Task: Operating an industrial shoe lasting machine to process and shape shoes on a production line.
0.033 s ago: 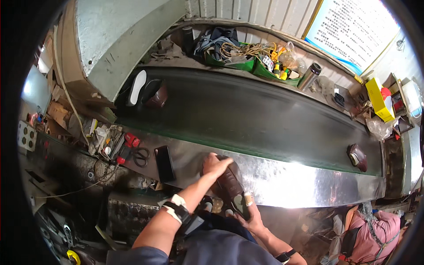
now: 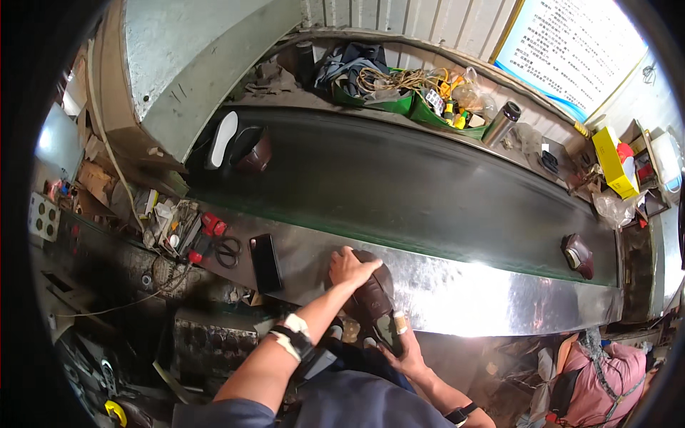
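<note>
A dark brown leather shoe (image 2: 372, 298) is tilted over the near edge of the metal ledge, its opening toward me with a greenish inside. My left hand (image 2: 349, 268) is closed over its far end. At the near end, my right hand (image 2: 407, 352) grips the shoe by the opening, the thumb wrapped in tan tape; its other fingers are mostly hidden. To the left of my left hand, a black phone (image 2: 266, 264) lies on the ledge.
Beyond the ledge (image 2: 457, 285) runs a dark conveyor belt (image 2: 399, 185). It carries a white sole (image 2: 222, 140) and a brown shoe (image 2: 255, 150) at the far left, another brown shoe (image 2: 577, 256) at the right. Scissors (image 2: 228, 252) lie by the phone; a steel flask (image 2: 501, 123) stands on the back shelf.
My left hand and forearm have shifted very slightly to the right over the shoe. Both hands keep their hold, and the things on the belt stay in place.
</note>
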Demonstrator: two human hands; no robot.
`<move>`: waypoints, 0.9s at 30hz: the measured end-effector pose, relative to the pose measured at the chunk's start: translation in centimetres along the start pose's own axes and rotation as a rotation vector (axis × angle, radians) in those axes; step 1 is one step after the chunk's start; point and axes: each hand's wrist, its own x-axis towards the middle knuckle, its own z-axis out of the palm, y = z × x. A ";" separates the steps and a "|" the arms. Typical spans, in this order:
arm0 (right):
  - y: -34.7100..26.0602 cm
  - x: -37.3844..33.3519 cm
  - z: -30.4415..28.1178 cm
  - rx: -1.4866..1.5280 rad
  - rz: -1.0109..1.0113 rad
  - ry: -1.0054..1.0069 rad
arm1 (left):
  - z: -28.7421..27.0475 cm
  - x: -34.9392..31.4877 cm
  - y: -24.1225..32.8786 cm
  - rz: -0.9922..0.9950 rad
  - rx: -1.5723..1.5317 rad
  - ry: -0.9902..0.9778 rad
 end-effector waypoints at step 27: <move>-16.7 6.4 7.9 0.704 0.311 -0.456 | -17.7 -15.2 -19.4 -0.028 -0.661 0.538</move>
